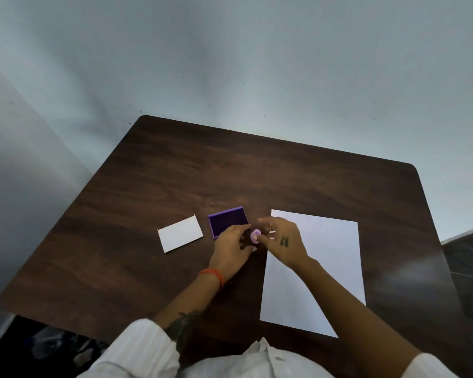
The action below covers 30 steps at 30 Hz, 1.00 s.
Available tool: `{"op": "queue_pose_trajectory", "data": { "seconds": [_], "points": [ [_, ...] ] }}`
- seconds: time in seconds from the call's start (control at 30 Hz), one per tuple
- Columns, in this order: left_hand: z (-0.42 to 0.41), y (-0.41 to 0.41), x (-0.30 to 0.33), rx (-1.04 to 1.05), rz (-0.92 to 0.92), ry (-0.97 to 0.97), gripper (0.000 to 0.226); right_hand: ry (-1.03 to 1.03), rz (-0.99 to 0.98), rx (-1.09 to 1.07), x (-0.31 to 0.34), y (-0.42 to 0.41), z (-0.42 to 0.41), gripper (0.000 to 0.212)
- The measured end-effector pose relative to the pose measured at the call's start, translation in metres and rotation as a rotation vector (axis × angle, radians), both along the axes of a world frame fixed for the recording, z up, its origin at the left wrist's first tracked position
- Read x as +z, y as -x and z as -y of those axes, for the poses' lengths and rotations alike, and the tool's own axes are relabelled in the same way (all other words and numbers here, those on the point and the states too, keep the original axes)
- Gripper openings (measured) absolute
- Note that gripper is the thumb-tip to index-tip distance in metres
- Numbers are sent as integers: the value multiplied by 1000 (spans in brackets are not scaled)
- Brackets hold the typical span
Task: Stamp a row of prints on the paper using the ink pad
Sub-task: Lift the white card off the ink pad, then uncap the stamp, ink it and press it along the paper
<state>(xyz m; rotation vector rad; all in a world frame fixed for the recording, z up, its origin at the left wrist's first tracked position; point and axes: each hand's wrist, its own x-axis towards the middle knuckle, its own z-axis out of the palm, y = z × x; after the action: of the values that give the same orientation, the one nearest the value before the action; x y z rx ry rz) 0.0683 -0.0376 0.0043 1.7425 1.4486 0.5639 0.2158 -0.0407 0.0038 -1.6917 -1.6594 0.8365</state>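
Observation:
A small round lilac stamp (255,236) sits between my two hands, just right of the open purple ink pad (228,221). My left hand (233,248) holds the stamp from the left with thumb and fingers. My right hand (282,240) pinches the stamp from the right, its other fingers spread. A blank white sheet of paper (320,271) lies to the right on the dark wooden table (175,170), partly under my right hand and forearm. No prints show on the visible paper.
A white rectangular lid or card (180,233) lies left of the ink pad. The table's far edge meets a pale wall; its left and right edges drop to a dark floor. White sleeves fill the bottom of the view.

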Motion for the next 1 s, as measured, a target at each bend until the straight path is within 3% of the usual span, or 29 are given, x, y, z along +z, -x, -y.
{"op": "queue_pose_trajectory", "data": {
  "seconds": [0.17, 0.4, 0.67, 1.0],
  "points": [
    [2, -11, -6, 40, -23, 7, 33, 54, 41, -25, -12, 9, 2, 24],
    [-1, -16, -8, 104, -32, 1, 29, 21, 33, -37, -15, 10, 4, 24],
    [0, -9, 4, 126, 92, -68, 29, -6, -177, -138, -2, 5, 0, 16],
    [2, 5, 13, 66, 86, -134, 30, 221, -523, -60, 10, -3, 11, 19]
  ]
}}
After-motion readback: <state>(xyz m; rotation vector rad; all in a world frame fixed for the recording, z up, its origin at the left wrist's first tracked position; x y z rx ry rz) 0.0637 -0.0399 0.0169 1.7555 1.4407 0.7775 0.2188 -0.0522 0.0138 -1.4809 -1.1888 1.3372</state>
